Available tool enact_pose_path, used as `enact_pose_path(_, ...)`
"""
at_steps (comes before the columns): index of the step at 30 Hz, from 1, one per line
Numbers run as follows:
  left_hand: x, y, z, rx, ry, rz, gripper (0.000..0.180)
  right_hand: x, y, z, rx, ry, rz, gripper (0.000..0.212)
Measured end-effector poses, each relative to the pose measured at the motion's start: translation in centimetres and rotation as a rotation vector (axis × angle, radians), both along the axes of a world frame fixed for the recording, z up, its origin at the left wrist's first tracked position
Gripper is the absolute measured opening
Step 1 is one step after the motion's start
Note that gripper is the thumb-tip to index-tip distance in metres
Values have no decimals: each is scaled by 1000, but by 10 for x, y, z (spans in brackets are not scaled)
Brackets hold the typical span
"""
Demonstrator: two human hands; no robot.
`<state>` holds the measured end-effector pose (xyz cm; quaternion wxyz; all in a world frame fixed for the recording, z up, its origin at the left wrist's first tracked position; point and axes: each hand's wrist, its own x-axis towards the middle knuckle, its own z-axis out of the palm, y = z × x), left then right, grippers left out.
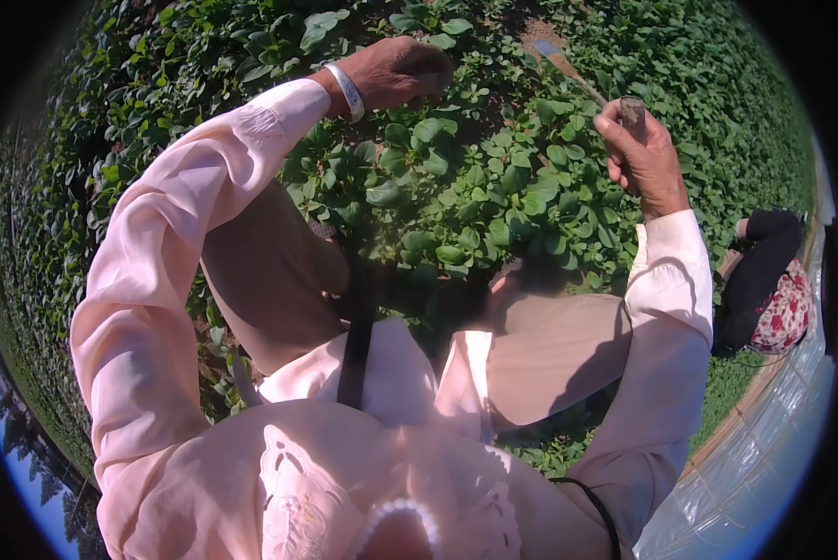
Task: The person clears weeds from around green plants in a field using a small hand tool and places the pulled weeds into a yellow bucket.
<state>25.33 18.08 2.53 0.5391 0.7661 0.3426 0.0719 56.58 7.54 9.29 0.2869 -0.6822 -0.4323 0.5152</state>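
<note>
My left hand (410, 72) is over the leafy green plants (428, 140), its fingers curled and dark in shadow. What lies between them, if anything, cannot be made out. A silvery bracelet (347, 91) circles that wrist. Held up on the other side, my right hand (645, 154) wraps round the wooden handle (632, 117) of a hand weeding tool. The tool's thin metal shank and flat blade (561, 62) point up and to the left, above the leaves near a patch of bare soil (537, 33).
Low, dense plants spread around me on all sides. My bent knees (270, 280) frame the plants in front. At the right, another person (764, 289) in dark sleeves and a red-and-white floral garment bends low beside clear plastic sheeting (755, 448).
</note>
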Motion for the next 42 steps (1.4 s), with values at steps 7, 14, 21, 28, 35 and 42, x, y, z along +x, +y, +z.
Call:
enact_pose_path(7,-10,-45,-30,577,282,-489,21,10,-88,28,-2,-161,-296,22)
enact_pose_path(14,-26,-74,-29,489,360,-727,28,-11,-83,-3,2,-179,-257,17)
enact_pose_path(21,-55,-124,-1,234,193,-646,30,-26,-72,-28,29,-30,-168,14)
enact_pose_path(28,-78,-123,-4,563,272,-587,32,-34,-74,-6,297,-93,-225,27)
enact_pose_path(35,-82,-130,-9,641,328,-654,26,5,-134,56,359,-116,-330,23)
enact_pose_path(42,22,-193,-64,558,115,-630,21,61,-274,-27,76,-274,-395,16)
